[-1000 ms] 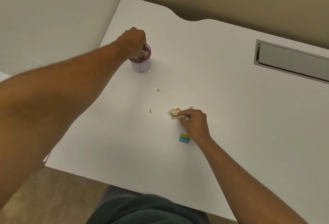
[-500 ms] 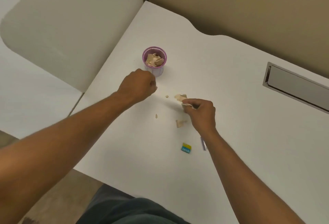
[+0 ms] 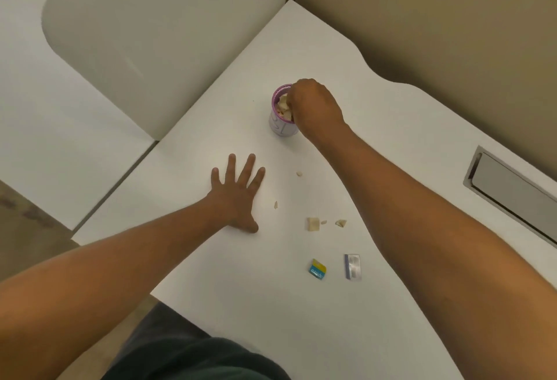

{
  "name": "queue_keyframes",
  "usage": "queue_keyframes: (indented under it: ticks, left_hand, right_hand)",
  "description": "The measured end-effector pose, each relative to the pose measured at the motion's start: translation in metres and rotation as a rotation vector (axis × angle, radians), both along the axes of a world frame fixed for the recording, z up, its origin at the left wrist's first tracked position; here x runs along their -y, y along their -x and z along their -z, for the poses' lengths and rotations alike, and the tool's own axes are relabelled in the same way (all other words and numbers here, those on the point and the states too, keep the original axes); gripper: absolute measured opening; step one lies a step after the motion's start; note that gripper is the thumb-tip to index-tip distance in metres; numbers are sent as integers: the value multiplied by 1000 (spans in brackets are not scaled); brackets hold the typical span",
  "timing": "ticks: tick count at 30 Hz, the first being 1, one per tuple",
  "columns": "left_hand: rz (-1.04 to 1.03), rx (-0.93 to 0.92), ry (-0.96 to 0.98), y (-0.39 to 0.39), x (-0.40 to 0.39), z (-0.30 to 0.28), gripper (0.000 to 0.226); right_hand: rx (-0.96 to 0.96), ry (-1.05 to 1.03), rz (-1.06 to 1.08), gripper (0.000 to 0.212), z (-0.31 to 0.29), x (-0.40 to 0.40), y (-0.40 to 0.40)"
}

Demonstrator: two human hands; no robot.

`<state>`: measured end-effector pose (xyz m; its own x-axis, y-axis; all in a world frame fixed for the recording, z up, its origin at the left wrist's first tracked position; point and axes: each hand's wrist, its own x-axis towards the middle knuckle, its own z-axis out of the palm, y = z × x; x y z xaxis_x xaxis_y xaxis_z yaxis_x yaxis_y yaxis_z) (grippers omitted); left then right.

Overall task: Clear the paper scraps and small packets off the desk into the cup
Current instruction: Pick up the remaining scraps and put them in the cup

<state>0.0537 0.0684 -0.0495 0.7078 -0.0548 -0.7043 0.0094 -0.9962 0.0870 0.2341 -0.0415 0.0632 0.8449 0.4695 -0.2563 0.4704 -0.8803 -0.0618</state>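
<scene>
A small purple-rimmed cup (image 3: 281, 128) stands toward the back of the white desk (image 3: 391, 126), stuffed with beige paper scraps. My right hand (image 3: 315, 106) is over its mouth, fingers bunched down onto a paper scrap (image 3: 282, 102) at the rim; the fingertips are mostly hidden. My left hand (image 3: 238, 195) lies flat on the desk with fingers spread, holding nothing. Loose scraps lie between the arms: a squarish piece (image 3: 313, 224), a crumpled bit (image 3: 341, 223), and small crumbs (image 3: 275, 205) (image 3: 299, 173). A blue-and-yellow packet (image 3: 317, 270) and a silver packet (image 3: 352, 266) lie nearer me.
A metal cable slot (image 3: 512, 195) is set into the desk at the right. A white rounded partition (image 3: 150, 47) stands along the left edge and a tan wall (image 3: 452, 17) runs behind. The desk's front edge is just before my lap.
My right hand carried a scrap from the middle of the desk up to the cup. My left hand left the cup, came back toward me and spread flat. A silver packet is now uncovered.
</scene>
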Motion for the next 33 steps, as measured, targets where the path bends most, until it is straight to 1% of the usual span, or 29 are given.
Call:
queue_keyframes:
  ticks: [4,8,10,12,15,19,21,24,26,28,29,31,33]
  left_hand:
    - [-12,12,21,3,-1,5,140]
    - [-20,7,12,3,1,7,141]
    - [-20,-1,11,3,2,8,142]
    - [-16,-2,7,3,2,8,142]
    - [-15,-3,3,3,3,7,143]
    - [-8,8,-4,3,4,3,143]
    - [8,22,-17,3,4,1,142]
    - [29,66,-26,1,3,-6,131]
    - [19,150,-1,-2,3,-12,113]
    - [-16,255,61,-5,7,-15,92]
    - [-50,283,101,-5,10,-16,87]
    - [-147,273,186,-6,20,-14,81]
    - [-245,270,273,-5,33,-12,72]
  right_hand:
    - [-73,114,-36,22,12,-12,-11]
    - [-127,165,-65,25,18,-16,-19]
    - [-174,177,-47,32,18,-16,-22]
    - [-167,156,-58,36,17,-13,-24]
    - [-103,80,-85,34,10,-6,-25]
    - [-103,-22,-63,45,-8,2,-22]
    - [-88,-85,-58,46,-19,9,-16]
    - [-24,-204,47,40,-34,32,-1]
    - [-17,-322,183,34,-30,65,19]
    - [-20,-402,332,28,-8,112,51]
    - [-24,-393,399,28,8,137,70]
    - [-52,-318,514,32,44,180,107]
    - [-102,-259,608,36,74,205,140]
